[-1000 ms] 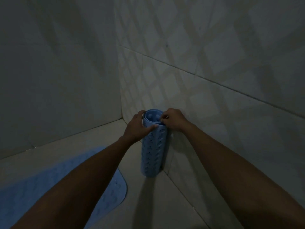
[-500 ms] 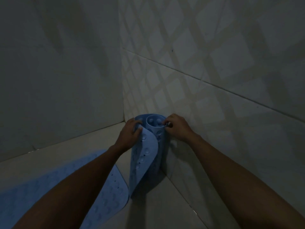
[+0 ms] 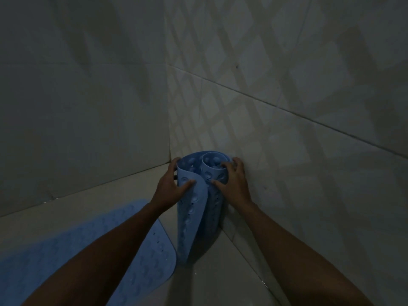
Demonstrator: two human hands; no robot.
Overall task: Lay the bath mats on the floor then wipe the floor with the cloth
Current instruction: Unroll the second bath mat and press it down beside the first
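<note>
One blue bath mat already lies flat on the floor, below and outside the left hand. The rolled mat stands upright in the wall corner between both hands: the left hand grasps its loosened outer flap, while the right hand grips the inner roll. Unrolling, laying it down and wiping all remain; no cloth is visible.

Rolled mat looser, flap wider.

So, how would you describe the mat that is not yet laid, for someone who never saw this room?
Look at the corner where the two tiled walls meet the floor. A blue rolled mat stands upright there, held by both hands. Unlike the flat mat to its left, it is still partly curled.
</note>
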